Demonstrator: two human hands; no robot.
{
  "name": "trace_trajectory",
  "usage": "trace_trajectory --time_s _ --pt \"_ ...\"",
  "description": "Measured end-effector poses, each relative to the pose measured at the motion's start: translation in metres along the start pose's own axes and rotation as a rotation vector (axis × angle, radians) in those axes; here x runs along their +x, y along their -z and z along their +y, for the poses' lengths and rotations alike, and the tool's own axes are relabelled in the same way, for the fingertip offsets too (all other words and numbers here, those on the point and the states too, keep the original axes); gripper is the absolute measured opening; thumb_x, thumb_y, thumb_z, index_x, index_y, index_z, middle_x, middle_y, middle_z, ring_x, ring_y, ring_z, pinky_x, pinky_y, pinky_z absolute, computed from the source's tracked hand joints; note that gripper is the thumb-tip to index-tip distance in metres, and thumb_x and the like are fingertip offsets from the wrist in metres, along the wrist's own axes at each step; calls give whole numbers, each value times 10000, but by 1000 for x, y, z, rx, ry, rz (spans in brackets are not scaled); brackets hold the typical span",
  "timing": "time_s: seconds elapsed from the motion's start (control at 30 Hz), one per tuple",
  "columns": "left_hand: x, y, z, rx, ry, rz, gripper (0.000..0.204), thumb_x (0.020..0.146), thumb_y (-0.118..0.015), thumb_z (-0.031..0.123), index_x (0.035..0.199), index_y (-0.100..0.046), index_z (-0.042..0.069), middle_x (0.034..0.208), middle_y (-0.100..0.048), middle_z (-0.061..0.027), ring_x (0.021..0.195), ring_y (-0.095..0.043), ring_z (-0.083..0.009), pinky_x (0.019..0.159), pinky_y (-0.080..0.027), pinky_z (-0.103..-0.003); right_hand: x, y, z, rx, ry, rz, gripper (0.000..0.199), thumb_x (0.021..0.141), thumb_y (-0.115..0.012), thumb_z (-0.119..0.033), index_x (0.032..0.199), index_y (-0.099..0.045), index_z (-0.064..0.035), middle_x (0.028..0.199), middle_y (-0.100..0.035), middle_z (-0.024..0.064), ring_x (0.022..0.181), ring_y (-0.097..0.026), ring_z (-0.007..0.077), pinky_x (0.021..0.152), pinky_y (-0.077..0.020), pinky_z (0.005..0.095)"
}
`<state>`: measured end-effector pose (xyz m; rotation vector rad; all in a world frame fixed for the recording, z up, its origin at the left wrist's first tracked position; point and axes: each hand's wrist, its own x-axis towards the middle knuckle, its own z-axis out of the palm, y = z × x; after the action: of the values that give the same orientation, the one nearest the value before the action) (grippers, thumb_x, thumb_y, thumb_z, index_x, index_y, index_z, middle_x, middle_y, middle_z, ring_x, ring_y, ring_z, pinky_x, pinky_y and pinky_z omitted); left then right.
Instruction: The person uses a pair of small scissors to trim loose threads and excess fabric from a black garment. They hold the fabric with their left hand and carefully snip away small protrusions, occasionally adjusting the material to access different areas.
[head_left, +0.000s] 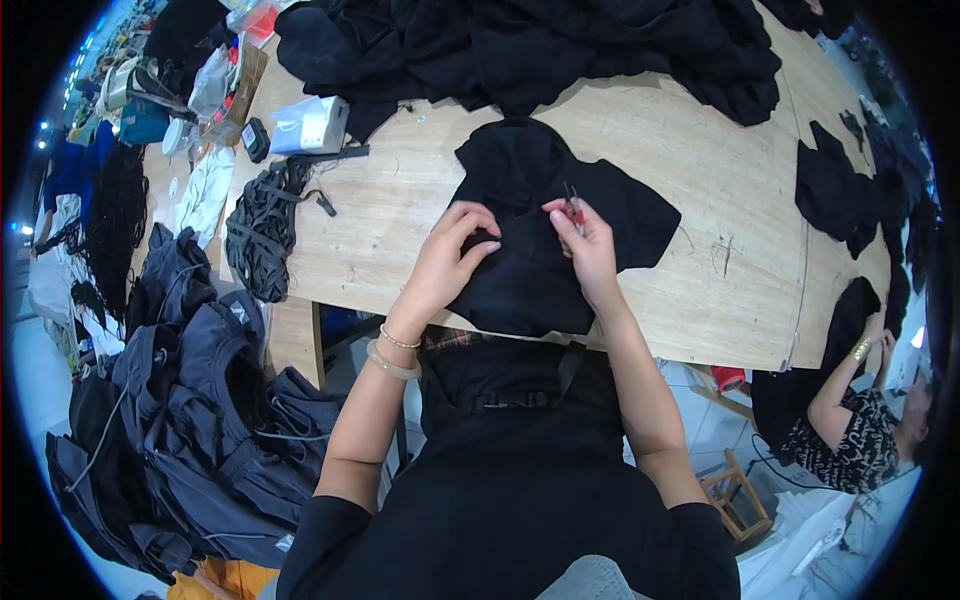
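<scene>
Black garment piece lies spread on the wooden tabletop straight in front of the person, reaching down to the near edge. Farthest left, dark grey garments are heaped beside the work area, and nearer in, a bundle of dark strapping rests on the tabletop; both are well apart from the piece and best left so, to keep the left arm free.

The left hand has thumb and fingertips together, apparently clamped on a fold at the left of the garment piece. A light, steady pinch close to the working spot should keep the cloth flat; a hard pull could skew it. Between the two hands the cloth is rumpled, and black on black hides any seam or stray thread, so smoothing it and tilting it to the light would help.

The right hand is clamped on a small red-handled tool, probably thread snips, its thin tips pointing away from the body. Whether they touch the cloth I cannot tell. Good practice would be to lift each thread clear, cut in short nips with the tips held low, and keep the left fingertips out of their line. Farther right, loose dark threads lie on the tabletop, worth brushing aside so none cling to the cloth
</scene>
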<state>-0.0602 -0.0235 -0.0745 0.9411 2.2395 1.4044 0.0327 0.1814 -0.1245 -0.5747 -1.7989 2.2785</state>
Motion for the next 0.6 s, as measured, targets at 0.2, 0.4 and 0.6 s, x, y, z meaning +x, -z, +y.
trace_trajectory --time_s 0.2,0.4,0.6 --pt "-11 -20 44 466 -80 254 199 774 -819 160 914 -721 59 1021 -584 -70 905 -553 -277 820 -448 -403 -1 -1 -8 -6 -11 -29 170 1011 -639 -226 1076 -677 -74 693 -469 -108 578 -347 -11 517 -246 195" --pt "0 -34 51 460 4 228 165 784 -802 100 884 -680 52 956 -569 -70 928 -586 -282 798 -471 -404 -9 -4 -29 15 24 -28 209 1012 -636 -259 1109 -654 -75 741 -483 -91 619 -367 -10 537 -251 189" --pt "7 -29 48 211 68 139 103 899 -690 15 957 -605 21 867 -648 -104 781 -660 -274 698 -512 -360 -17 9 -60 44 56 -55 274 1041 -579 -319 1165 -580 -75 771 -419 -83 657 -336 5 570 -247 193"
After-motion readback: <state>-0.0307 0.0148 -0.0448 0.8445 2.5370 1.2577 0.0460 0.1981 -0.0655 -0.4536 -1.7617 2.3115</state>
